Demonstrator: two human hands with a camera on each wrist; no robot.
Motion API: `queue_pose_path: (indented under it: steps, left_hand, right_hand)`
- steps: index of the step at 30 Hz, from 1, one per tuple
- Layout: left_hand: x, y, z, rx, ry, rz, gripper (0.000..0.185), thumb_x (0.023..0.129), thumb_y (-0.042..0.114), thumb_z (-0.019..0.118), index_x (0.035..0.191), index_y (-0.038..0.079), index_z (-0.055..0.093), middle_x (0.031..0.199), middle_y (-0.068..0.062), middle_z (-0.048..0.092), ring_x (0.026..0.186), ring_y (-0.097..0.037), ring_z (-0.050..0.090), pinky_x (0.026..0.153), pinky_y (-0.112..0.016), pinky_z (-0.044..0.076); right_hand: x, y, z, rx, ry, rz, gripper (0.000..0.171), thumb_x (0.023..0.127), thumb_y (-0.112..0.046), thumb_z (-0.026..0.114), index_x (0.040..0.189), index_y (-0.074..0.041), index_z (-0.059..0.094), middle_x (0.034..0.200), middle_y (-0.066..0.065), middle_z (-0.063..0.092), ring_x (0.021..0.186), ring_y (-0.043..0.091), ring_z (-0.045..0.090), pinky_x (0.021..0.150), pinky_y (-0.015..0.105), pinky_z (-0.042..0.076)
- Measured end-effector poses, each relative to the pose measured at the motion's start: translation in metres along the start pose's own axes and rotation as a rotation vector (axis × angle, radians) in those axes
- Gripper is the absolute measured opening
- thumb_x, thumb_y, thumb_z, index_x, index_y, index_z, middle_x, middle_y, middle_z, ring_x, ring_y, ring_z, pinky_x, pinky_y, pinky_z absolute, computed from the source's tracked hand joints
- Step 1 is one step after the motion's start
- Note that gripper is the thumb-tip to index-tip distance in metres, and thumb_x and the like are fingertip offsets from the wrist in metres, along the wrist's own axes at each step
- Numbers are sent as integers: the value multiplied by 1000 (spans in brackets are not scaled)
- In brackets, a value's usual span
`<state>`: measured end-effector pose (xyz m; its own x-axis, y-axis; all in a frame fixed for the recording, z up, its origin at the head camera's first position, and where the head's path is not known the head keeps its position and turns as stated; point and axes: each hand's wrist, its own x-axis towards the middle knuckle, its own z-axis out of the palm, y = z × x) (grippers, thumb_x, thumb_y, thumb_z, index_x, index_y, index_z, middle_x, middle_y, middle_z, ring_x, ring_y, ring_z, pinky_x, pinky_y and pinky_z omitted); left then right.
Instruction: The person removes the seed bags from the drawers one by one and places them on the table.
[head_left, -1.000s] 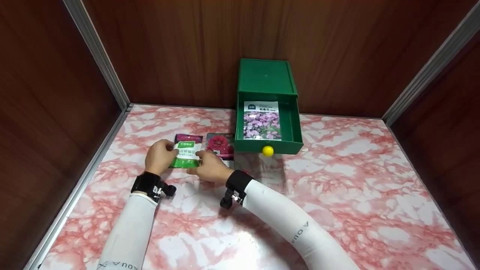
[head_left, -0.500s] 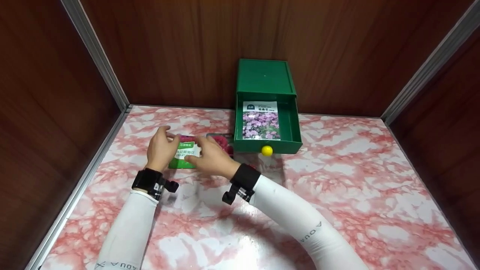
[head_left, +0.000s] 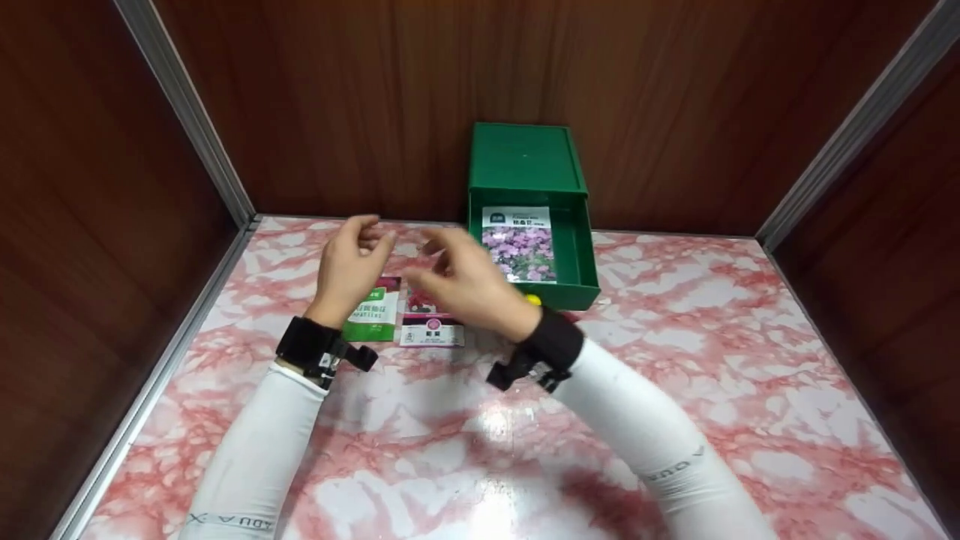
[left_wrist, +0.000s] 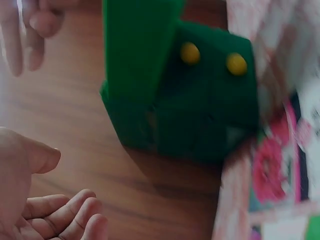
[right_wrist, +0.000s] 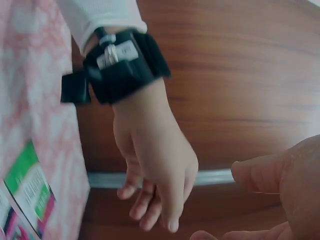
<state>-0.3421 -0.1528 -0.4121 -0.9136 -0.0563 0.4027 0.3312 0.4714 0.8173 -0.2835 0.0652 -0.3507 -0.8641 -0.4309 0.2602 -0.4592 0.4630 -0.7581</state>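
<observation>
My left hand (head_left: 351, 270) is raised above the table with its fingers loosely bent and nothing in them. Below it lies a green-and-white seed packet (head_left: 371, 322), partly covered by the hand. My right hand (head_left: 484, 289), slightly blurred, hovers in front of the drawer, also holding nothing. Beneath that hand is a pink-flower seed packet (head_left: 433, 332), its upper part partly hidden. Inside the pulled-out green drawer (head_left: 576, 244) lies a purple-flower seed packet (head_left: 517, 244). The drawer's yellow knob (head_left: 533, 299) shows just behind the right wrist.
The green cabinet (head_left: 525, 157) stands against the wooden back wall (head_left: 360, 105). Two yellow knobs appear on its front in the left wrist view, one of them a lower knob (left_wrist: 236, 64). Wooden side walls with metal edges flank the marbled red-and-white table (head_left: 697, 360).
Both hands have let go of the green-and-white packet and lifted away from it. My right hand has moved right, towards the drawer; more of the pink-flower packet's lower part shows now.
</observation>
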Motion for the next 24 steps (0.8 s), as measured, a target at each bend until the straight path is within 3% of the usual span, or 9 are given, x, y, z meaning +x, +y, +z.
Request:
queue_pose_path:
  steps: [10, 14, 19, 24]
  left_hand:
    - [2, 53, 21, -65, -68, 123, 45, 108, 26, 76, 142, -2, 67, 121, -15, 76, 113, -29, 70, 101, -44, 57]
    - [3, 69, 35, -92, -123, 152, 41, 109, 24, 75, 139, -3, 68, 120, -15, 75, 112, -27, 71, 100, -41, 58]
    - [8, 91, 51, -60, -216, 127, 39, 109, 27, 75, 137, -1, 70, 121, -12, 73, 110, -24, 70, 99, -37, 58]
    - [11, 113, 63, 72, -299, 38, 43, 110, 31, 72, 141, 1, 70, 127, -12, 73, 112, -23, 68, 102, -41, 57]
  right_hand:
    - [-13, 31, -74, -76, 154, 145, 63, 109, -30, 74, 160, 1, 52, 139, 19, 65, 114, 31, 65, 94, 45, 57]
    - [-15, 51, -95, -135, 164, 215, 63, 110, -31, 73, 159, 4, 53, 141, 22, 64, 117, 34, 65, 99, 49, 56]
    - [-14, 72, -111, -221, 143, 259, 59, 113, -24, 68, 158, 10, 52, 140, 28, 64, 124, 40, 64, 108, 54, 53]
    - [-9, 84, -114, -308, 137, 274, 55, 111, -19, 68, 153, 13, 55, 136, 30, 65, 122, 42, 63, 110, 55, 51]
